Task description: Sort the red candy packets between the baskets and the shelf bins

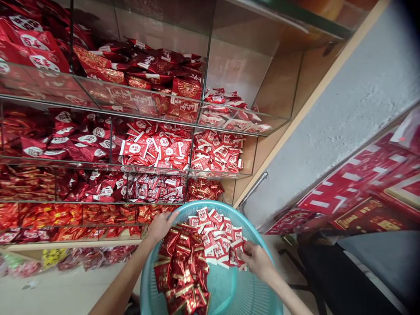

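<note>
A teal plastic basket (233, 282) is in front of me, below the shelves. My left hand (160, 227) is closed on its far left rim. Inside lie two kinds of wrapped sweets: shiny dark red packets with gold edges (185, 273) on the left, and small red-and-white packets (218, 240) at the back right. My right hand (257, 260) reaches over the right side of the basket, fingers bent and closed on a red-and-white packet at the pile's edge. Part of its grip is hidden by the fingers themselves.
Glass-fronted shelves (144, 100) with compartments of red-wrapped sweets rise ahead and to the left. A grey wall (315, 127) runs along the right, with red printed packages (348, 179) below it. A dark seat (344, 280) stands at the lower right.
</note>
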The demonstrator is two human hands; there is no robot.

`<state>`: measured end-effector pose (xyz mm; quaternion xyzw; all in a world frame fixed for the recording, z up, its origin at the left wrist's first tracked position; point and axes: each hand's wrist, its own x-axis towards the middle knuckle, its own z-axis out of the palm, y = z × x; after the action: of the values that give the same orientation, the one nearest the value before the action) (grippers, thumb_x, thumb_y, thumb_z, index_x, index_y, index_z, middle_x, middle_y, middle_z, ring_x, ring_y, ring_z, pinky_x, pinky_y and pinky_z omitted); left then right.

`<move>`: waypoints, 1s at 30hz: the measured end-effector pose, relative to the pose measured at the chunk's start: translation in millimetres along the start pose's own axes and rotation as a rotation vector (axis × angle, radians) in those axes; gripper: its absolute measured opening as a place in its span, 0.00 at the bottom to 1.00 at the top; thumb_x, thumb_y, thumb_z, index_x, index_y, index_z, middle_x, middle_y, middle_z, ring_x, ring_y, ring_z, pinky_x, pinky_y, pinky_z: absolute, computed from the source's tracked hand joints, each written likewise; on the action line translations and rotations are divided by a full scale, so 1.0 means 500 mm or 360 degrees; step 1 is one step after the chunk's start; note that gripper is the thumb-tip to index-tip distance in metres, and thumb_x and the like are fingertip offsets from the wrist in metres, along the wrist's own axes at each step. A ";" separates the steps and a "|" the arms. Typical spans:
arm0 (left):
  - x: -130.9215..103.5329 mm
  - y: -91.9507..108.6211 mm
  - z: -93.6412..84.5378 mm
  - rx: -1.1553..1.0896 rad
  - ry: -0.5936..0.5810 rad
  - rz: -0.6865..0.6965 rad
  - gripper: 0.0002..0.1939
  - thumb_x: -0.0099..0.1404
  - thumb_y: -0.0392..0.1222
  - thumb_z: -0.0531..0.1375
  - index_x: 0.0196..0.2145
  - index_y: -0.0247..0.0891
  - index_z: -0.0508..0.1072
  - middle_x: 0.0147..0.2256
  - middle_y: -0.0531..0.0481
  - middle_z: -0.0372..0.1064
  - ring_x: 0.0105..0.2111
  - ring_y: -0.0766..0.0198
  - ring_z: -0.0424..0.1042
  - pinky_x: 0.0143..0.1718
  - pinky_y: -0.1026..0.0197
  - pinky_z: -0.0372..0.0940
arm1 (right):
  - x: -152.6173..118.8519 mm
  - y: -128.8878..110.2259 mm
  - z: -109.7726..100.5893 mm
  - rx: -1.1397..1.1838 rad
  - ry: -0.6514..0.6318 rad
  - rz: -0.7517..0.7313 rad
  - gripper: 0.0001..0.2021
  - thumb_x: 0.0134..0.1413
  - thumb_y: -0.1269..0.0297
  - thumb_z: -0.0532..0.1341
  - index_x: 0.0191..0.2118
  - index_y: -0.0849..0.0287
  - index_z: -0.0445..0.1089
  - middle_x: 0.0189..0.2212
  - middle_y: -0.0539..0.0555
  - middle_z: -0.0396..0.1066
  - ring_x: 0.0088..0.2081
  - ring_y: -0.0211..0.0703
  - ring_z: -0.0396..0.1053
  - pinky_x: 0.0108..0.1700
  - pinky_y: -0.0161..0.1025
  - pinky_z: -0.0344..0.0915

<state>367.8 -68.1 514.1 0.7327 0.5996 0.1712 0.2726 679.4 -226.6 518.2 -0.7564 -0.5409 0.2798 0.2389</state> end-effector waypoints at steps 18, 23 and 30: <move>-0.001 -0.004 0.003 -0.0011 0.0012 0.0004 0.29 0.60 0.63 0.40 0.21 0.38 0.66 0.21 0.51 0.66 0.24 0.65 0.66 0.28 0.66 0.55 | 0.100 -0.032 0.000 -0.0210 0.0316 -0.0072 0.16 0.48 0.49 0.53 0.27 0.58 0.63 0.18 0.51 0.68 0.23 0.42 0.66 0.24 0.33 0.55; -0.004 0.000 0.001 -0.0013 0.0000 -0.0022 0.29 0.60 0.63 0.40 0.21 0.38 0.66 0.22 0.50 0.67 0.25 0.65 0.66 0.28 0.66 0.55 | 0.085 -0.033 -0.014 -0.0521 0.0330 -0.0028 0.17 0.52 0.50 0.49 0.34 0.58 0.64 0.22 0.55 0.70 0.27 0.45 0.69 0.27 0.34 0.56; -0.006 -0.001 0.003 -0.0021 0.0012 -0.0034 0.29 0.60 0.63 0.40 0.23 0.38 0.67 0.23 0.49 0.69 0.25 0.64 0.67 0.29 0.66 0.55 | 0.077 -0.081 -0.074 -0.0573 0.0461 -0.0045 0.21 0.53 0.46 0.46 0.36 0.58 0.66 0.20 0.55 0.70 0.27 0.46 0.69 0.28 0.34 0.56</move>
<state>367.9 -71.0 512.8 0.7238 0.6073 0.1749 0.2769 686.7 -179.8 565.7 -0.8114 -0.5528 0.0638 0.1791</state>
